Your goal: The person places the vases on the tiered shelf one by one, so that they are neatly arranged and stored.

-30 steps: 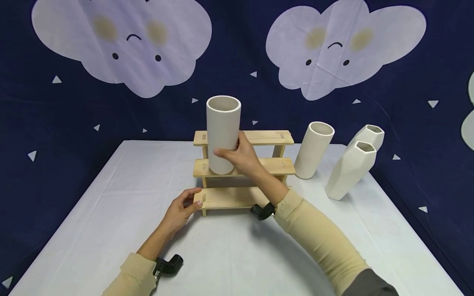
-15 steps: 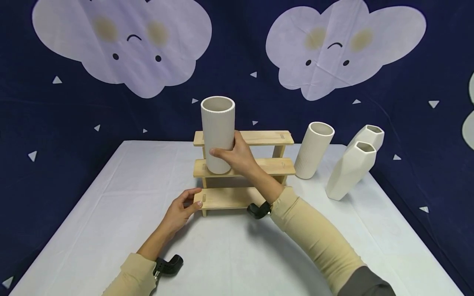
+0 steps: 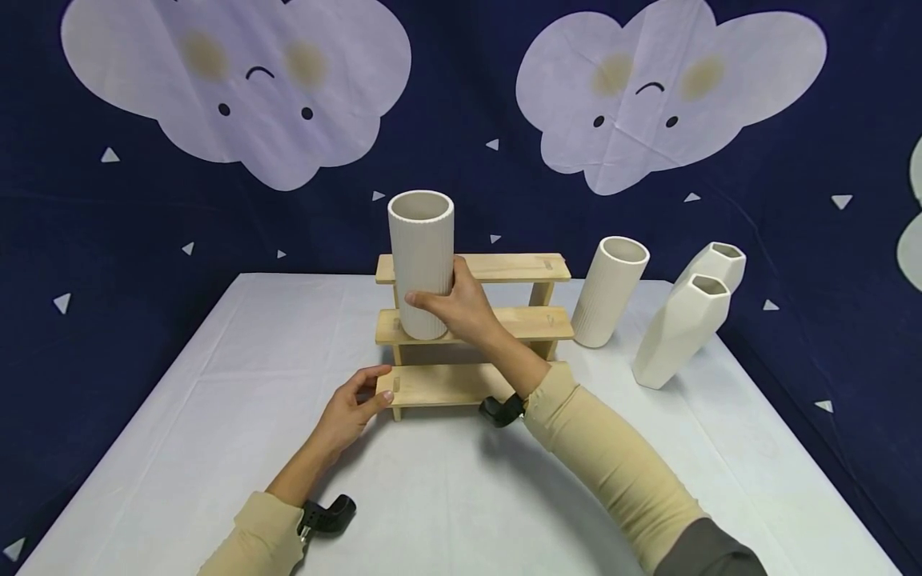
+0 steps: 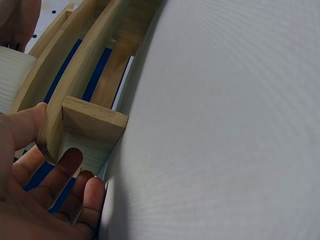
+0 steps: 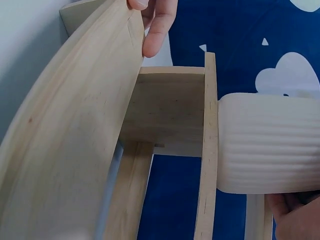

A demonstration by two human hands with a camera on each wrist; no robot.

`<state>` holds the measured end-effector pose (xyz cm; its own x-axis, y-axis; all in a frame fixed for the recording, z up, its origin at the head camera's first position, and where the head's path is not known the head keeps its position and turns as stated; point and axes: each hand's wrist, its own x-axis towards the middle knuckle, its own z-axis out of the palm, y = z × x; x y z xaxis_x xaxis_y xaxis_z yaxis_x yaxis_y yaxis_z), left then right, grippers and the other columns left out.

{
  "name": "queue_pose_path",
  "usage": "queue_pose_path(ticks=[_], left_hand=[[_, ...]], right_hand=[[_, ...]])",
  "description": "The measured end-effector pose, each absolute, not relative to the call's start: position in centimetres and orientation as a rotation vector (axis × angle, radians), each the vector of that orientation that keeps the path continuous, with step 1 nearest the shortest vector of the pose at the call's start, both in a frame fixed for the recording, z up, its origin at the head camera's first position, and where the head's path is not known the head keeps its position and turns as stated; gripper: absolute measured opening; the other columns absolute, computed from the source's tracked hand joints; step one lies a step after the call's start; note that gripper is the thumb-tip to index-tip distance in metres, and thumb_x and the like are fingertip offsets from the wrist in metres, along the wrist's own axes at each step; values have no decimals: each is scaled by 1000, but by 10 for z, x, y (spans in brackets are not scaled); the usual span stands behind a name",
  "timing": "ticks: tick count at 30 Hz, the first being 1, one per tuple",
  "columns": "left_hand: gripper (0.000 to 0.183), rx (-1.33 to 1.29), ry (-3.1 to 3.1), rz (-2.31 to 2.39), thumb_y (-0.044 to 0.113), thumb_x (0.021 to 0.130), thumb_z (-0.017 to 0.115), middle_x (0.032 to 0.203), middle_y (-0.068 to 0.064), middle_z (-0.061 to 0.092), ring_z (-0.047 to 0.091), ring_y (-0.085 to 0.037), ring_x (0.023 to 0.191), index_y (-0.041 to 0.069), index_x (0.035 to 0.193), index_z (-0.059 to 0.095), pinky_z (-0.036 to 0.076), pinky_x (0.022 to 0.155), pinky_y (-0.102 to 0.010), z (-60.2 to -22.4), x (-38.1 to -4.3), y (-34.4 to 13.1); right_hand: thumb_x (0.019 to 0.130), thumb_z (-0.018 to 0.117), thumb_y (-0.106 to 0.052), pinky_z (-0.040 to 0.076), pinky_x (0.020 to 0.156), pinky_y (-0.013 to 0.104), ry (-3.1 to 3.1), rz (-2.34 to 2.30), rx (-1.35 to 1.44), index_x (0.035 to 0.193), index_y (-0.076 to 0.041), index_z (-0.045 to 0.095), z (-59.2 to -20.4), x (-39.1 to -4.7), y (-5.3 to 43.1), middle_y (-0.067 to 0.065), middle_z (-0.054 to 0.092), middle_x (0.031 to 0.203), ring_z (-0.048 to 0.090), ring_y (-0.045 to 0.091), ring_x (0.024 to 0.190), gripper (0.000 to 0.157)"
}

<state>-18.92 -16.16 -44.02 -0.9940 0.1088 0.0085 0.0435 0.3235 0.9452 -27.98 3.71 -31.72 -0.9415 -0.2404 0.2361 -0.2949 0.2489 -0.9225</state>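
A three-tier wooden display stand (image 3: pixel 442 386) stands on the white table. My left hand (image 3: pixel 348 410) pinches the left end of its lowest shelf, thumb on top and fingers around the edge. In the left wrist view, some fingers of the left hand (image 4: pixel 57 185) reach below the board. My right hand (image 3: pixel 464 308) grips a tall white ribbed vase (image 3: pixel 421 240) low on its side, the thumb across its front. This vase is upright at the left part of the middle shelf; in the right wrist view, the vase's base (image 5: pixel 270 145) is right at the shelf board (image 5: pixel 209 150).
Right of the stand, a second ribbed cylindrical vase (image 3: pixel 611 292) stands on the tablecloth (image 3: pixel 446 496). Farther right are two white faceted vases, one in front (image 3: pixel 680 332) and another vase (image 3: pixel 723 264) partly hidden behind it. A dark blue cloud-print backdrop (image 3: pixel 461 96) hangs behind the table.
My right hand has moved the ribbed vase a little left along the middle shelf, and it sits very slightly lower now. The left hand has stayed on the lowest shelf's end.
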Motion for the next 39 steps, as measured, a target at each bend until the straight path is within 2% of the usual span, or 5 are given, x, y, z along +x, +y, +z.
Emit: queue_pose_path(ticks=[7,18,25,31,39], left_hand=[[47,134,2516,1772,26,91,62,122,-15,54,52,-21,101,16,135,48,42,75,-25,-440,-189,-162],[46,135,2508,1776,26,91,63,120,-15,54,53,-20,100,15,134,49,43,74,-23,-442,-189,-162],[47,138,2507,1783,25,91,63,121,-16,54,53,-20,101,14,134,49,43,73,-23,-442,-190,-162],[47,140,2512,1787,24,91,63,122,-17,55,54,-21,101,14,134,49,43,74,-23,-442,-190,-162],[47,140,2551,1759,28,91,63,121,-15,56,54,-21,102,16,134,49,43,78,-25,-444,-190,-161]], right_hand=[[74,79,-29,44,98,46,-2484,1787,503,137,-12,34,-317,-279,37,10,53,129,55,27,117,79],[73,80,-33,42,100,45,-2515,1783,467,140,-14,31,-319,-277,39,8,51,132,53,26,120,85],[74,79,-36,39,103,47,-2490,1795,521,144,-16,28,-319,-274,48,8,48,136,47,26,126,89],[77,77,-29,29,112,43,-2429,1787,572,145,-8,26,-318,-270,57,11,45,140,43,23,130,87],[78,77,-31,29,112,36,-2421,1777,580,146,-8,25,-317,-261,70,10,42,144,41,22,133,89]])
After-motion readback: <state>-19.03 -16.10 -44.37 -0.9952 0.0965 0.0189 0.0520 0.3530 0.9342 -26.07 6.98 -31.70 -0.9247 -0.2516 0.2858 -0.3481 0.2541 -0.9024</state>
